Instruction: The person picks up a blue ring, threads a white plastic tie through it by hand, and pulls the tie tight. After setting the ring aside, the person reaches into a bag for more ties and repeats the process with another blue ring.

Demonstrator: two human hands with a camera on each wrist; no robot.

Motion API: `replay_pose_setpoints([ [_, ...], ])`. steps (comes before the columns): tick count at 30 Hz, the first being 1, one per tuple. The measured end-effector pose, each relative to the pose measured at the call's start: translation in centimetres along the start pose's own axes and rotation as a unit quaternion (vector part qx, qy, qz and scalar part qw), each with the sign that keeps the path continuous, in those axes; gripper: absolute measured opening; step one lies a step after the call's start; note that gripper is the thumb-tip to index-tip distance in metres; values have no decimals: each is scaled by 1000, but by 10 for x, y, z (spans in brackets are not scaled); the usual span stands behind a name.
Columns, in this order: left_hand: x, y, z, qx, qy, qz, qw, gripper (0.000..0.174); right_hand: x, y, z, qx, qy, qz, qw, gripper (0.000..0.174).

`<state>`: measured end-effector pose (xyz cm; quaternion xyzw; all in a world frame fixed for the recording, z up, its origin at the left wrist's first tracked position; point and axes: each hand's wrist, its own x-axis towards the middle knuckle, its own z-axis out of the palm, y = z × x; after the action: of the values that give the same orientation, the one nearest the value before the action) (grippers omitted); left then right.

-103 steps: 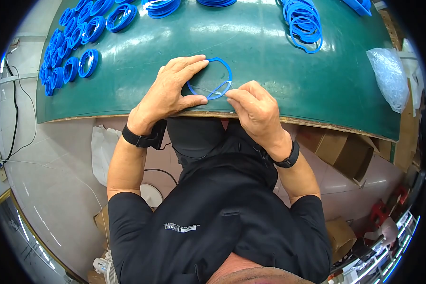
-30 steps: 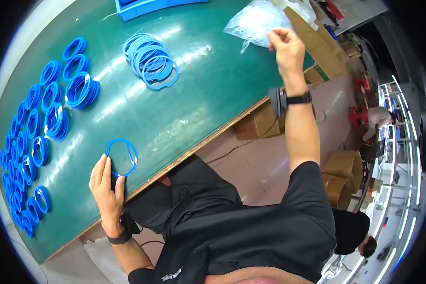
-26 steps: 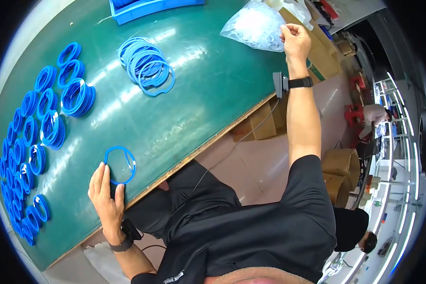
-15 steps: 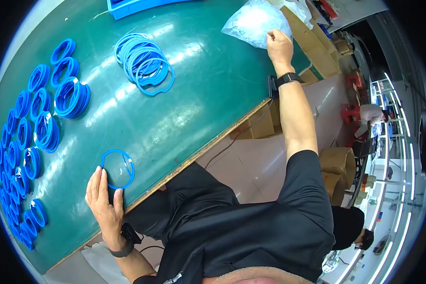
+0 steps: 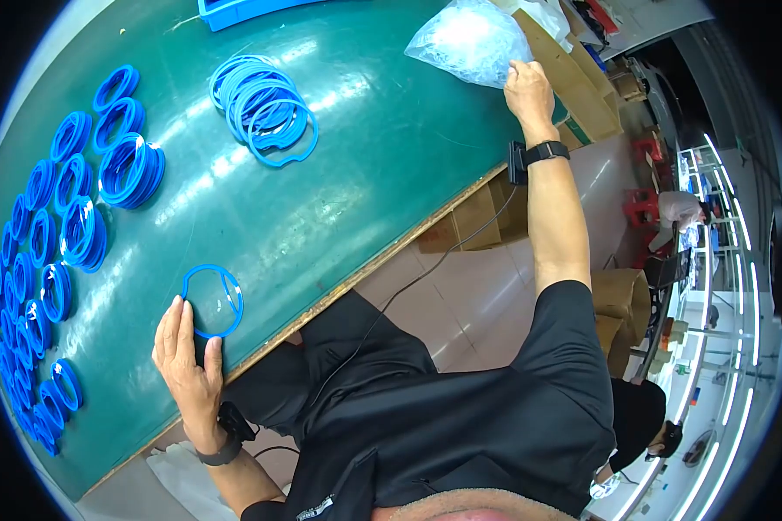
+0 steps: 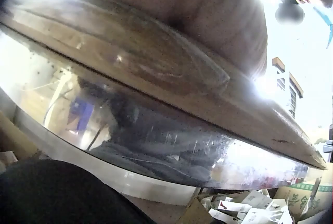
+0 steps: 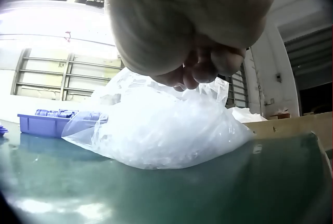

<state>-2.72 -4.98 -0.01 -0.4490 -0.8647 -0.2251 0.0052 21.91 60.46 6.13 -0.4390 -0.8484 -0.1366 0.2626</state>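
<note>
My left hand (image 5: 185,369) rests on the green table at lower left, its fingers fairly straight. Its fingertips touch the left side of a thin blue ring (image 5: 241,306), and the thumb lies below it. The ring lies flat, with an inner curved strand at its right. At the table's far right, my right hand (image 5: 530,94) has its fingers curled at the edge of a clear plastic bag (image 5: 465,43). In the right wrist view, those fingers overlap the top of the bulging bag (image 7: 171,130), which is full of whitish clear material. The left wrist view shows no ring.
Loose blue rings (image 5: 265,113) lie heaped mid-table. Many bundles of blue rings (image 5: 132,174) stand along the left. A blue tray (image 5: 252,9) sits at the far edge. Cardboard (image 5: 573,74) stands beside the bag; the wooden table edge (image 5: 347,284) runs diagonally before my lap.
The right hand has left the ring and gone to the bag at the right, shifting about its edge over the last second. The left hand stays beside the ring. The head view has turned.
</note>
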Motion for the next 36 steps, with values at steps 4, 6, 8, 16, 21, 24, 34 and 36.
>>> replay_pose_setpoints([
  [4,0,1,-2,-5,3,-2,1000,60,-4,0,-6,16,7,0,1000,32],
  [6,-1,3,-2,-7,6,-3,1000,60,-3,-2,-6,22,11,1,1000,32],
  [8,-1,2,-2,-8,6,-4,1000,60,1,-2,-2,25,6,0,1000,33],
  [16,1,-4,3,-42,46,30,998,54,-4,13,-9,61,71,-36,995,32],
  [21,1,15,-9,-26,67,27,997,40,-81,-72,-50,199,-2,-61,978,26],
  [24,-7,22,-12,-34,31,49,998,37,-137,-130,-67,286,-45,-109,951,22],
  [34,-27,48,-26,-81,4,53,995,25,-205,-221,-84,495,-161,-170,837,18],
  [36,-32,54,-30,-61,5,38,997,23,-208,-221,-82,506,-176,-174,826,18],
])
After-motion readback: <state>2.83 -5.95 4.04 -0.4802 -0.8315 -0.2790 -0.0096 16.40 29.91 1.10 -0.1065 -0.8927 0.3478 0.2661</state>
